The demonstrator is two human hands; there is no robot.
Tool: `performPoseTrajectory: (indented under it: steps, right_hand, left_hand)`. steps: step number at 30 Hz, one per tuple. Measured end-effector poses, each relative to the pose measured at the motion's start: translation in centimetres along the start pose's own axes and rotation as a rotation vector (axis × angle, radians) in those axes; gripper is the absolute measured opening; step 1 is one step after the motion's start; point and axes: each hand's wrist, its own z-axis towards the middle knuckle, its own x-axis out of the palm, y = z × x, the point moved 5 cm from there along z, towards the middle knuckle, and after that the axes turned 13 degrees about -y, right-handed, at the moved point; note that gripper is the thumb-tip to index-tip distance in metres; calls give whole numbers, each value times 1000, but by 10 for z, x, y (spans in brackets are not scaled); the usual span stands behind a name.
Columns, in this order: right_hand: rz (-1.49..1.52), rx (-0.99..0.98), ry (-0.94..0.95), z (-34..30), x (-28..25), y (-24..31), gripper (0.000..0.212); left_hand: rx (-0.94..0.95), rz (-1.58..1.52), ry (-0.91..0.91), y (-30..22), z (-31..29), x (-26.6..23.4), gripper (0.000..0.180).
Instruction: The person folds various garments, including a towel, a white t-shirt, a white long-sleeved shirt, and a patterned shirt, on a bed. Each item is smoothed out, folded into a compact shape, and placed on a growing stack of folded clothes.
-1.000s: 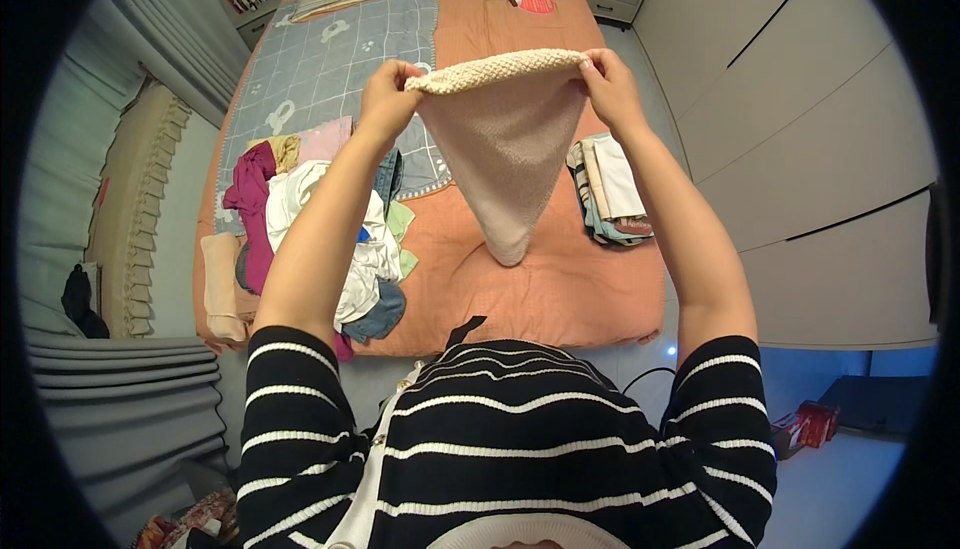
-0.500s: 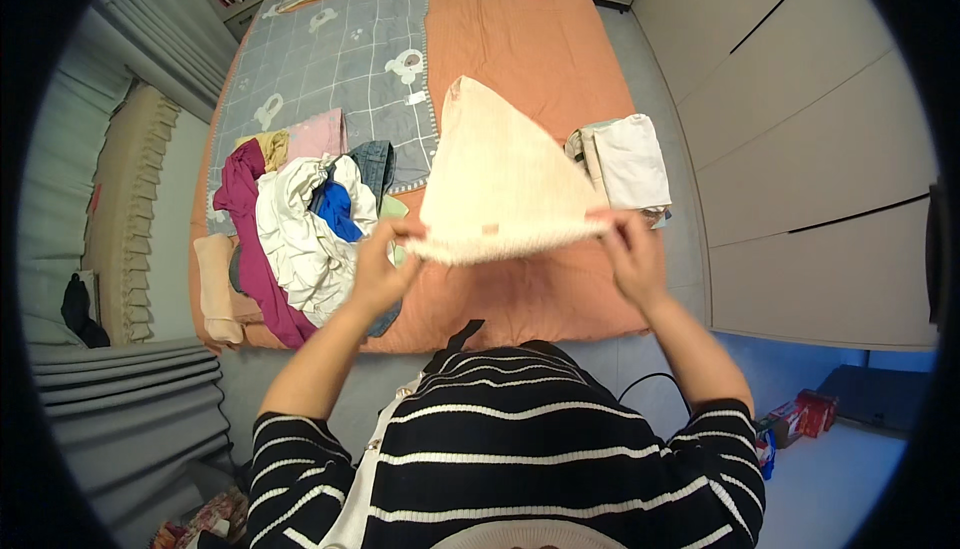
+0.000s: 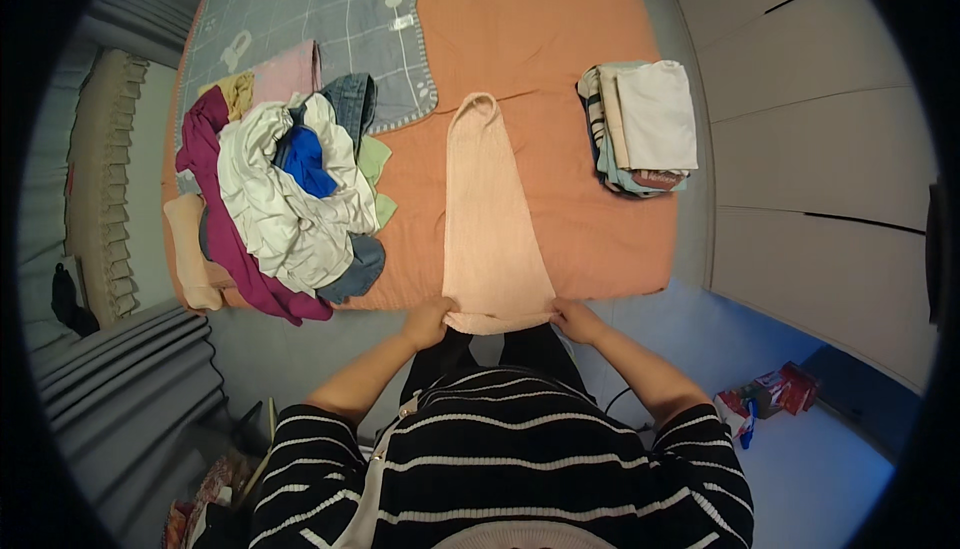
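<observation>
A peach ribbed knit top lies stretched lengthwise on the orange bedsheet, its narrow looped end pointing away from me. Its wide hem hangs just past the bed's front edge. My left hand pinches the hem's left corner, and my right hand grips the right corner. Left of it is a loose heap of clothes with a white garment, a blue piece and a magenta garment. To the right sits a stack of folded clothes with a white one on top.
A grey checked blanket covers the bed's far left. Wardrobe doors stand along the right, a grey curtain at the lower left. Red packages lie at the lower right.
The knit top has come down from the air onto the bed and lies flatter and narrower. Both hands moved nearer my body, still holding its hem. The view has tilted lower.
</observation>
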Motion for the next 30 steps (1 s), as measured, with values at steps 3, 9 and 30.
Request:
performPoseTrajectory:
  steps: [3, 9, 30]
  right_hand:
    - [28, 67, 12, 25, -2, -7, 14]
    - [124, 229, -127, 144, -18, -46, 18]
    - [256, 398, -463, 250, 33, -91, 47]
  left_hand:
    - [-46, -110, -3, 21, 10, 3, 29]
    - [-400, -219, -123, 49, 104, -28, 28]
    - [-988, -524, -478, 126, 149, 35, 50]
